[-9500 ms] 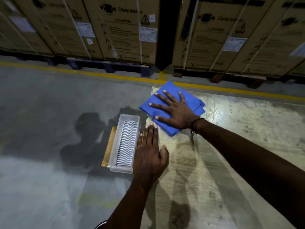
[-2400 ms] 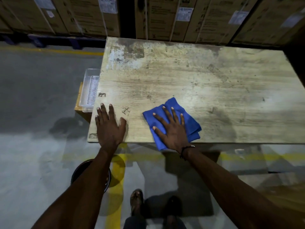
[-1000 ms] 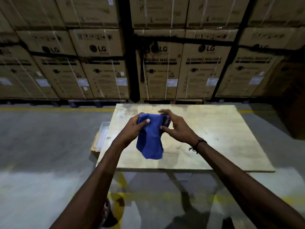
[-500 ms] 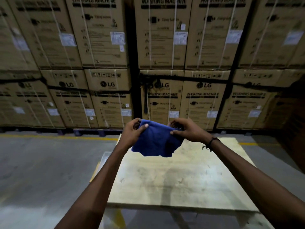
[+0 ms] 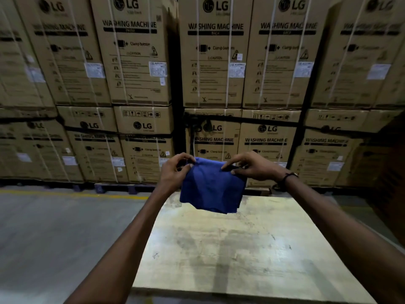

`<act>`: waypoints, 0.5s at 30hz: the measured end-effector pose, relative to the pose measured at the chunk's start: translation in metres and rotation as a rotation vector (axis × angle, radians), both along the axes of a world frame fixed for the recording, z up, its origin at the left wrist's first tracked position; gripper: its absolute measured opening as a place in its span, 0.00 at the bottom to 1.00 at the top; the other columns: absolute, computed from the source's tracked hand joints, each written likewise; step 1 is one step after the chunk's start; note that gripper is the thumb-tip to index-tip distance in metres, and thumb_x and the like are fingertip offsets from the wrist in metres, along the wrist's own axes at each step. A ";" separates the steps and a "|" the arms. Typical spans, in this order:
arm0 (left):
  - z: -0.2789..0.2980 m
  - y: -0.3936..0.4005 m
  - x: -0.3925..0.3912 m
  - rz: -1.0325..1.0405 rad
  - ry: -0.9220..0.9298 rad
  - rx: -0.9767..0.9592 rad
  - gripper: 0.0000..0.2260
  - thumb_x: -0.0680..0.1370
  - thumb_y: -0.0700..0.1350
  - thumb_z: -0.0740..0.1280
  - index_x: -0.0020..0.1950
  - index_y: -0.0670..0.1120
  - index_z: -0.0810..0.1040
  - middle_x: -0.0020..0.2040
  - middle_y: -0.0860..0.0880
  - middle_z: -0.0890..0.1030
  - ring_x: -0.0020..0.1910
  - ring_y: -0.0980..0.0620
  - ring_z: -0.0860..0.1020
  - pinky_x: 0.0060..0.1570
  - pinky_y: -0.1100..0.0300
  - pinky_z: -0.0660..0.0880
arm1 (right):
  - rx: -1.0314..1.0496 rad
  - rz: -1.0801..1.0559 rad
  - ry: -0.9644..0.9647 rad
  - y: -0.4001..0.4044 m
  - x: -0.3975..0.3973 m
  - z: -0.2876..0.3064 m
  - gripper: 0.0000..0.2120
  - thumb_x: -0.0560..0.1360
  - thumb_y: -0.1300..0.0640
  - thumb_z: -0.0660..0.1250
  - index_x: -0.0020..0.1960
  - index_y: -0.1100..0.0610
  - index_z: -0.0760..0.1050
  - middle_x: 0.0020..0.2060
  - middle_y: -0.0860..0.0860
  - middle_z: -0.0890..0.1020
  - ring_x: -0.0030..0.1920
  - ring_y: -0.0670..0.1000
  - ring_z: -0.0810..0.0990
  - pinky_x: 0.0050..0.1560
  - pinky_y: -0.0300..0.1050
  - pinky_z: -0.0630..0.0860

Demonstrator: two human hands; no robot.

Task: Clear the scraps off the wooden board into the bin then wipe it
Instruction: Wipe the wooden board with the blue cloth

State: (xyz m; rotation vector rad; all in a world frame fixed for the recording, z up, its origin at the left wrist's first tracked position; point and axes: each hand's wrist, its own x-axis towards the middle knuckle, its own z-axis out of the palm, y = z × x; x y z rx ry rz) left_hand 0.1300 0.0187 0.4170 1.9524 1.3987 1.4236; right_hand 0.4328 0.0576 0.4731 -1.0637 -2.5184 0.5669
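Blue cloth (image 5: 211, 187) now spread wider than before, top corners pinched between both hands (image 5: 213, 166), above the wooden board (image 5: 241, 249).

The wooden board (image 5: 241, 255) lay flat, pale and worn, stained with grey smudges and small dark marks, its surface bare of scraps. A blue cloth (image 5: 211, 187) hung in the air above the board's far end, clear of it, pinched at its top corners, its lower edge drooping loose and creased.
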 end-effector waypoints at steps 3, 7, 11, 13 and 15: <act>0.005 0.001 0.001 0.017 0.001 0.019 0.09 0.81 0.39 0.70 0.53 0.53 0.82 0.53 0.55 0.84 0.54 0.54 0.83 0.47 0.68 0.77 | -0.031 0.054 -0.094 0.001 0.000 0.011 0.22 0.82 0.57 0.69 0.66 0.32 0.78 0.65 0.35 0.78 0.60 0.46 0.80 0.58 0.53 0.83; 0.010 0.001 -0.001 0.031 -0.003 0.026 0.09 0.81 0.39 0.71 0.53 0.54 0.82 0.52 0.55 0.83 0.52 0.57 0.83 0.47 0.64 0.80 | -0.051 0.077 -0.210 0.003 -0.006 0.023 0.26 0.83 0.57 0.67 0.72 0.30 0.72 0.67 0.35 0.74 0.61 0.47 0.78 0.60 0.49 0.80; 0.015 0.004 -0.005 0.063 0.008 0.061 0.07 0.80 0.39 0.72 0.55 0.49 0.83 0.51 0.59 0.82 0.51 0.67 0.80 0.45 0.68 0.80 | -0.100 0.088 -0.244 0.008 -0.012 0.030 0.33 0.80 0.62 0.67 0.75 0.31 0.68 0.74 0.40 0.71 0.66 0.48 0.76 0.63 0.47 0.79; 0.014 0.007 -0.006 0.068 -0.011 0.070 0.07 0.80 0.39 0.72 0.56 0.49 0.83 0.51 0.60 0.82 0.50 0.70 0.79 0.45 0.69 0.80 | -0.140 0.072 -0.236 0.014 -0.016 0.029 0.36 0.78 0.62 0.68 0.75 0.29 0.66 0.76 0.40 0.69 0.66 0.49 0.78 0.63 0.51 0.81; 0.014 0.011 -0.006 0.064 -0.024 0.099 0.08 0.79 0.39 0.73 0.56 0.49 0.83 0.51 0.61 0.82 0.50 0.68 0.80 0.44 0.69 0.80 | -0.152 0.033 -0.218 0.019 -0.020 0.029 0.36 0.79 0.62 0.69 0.75 0.28 0.66 0.77 0.41 0.68 0.65 0.51 0.80 0.63 0.55 0.82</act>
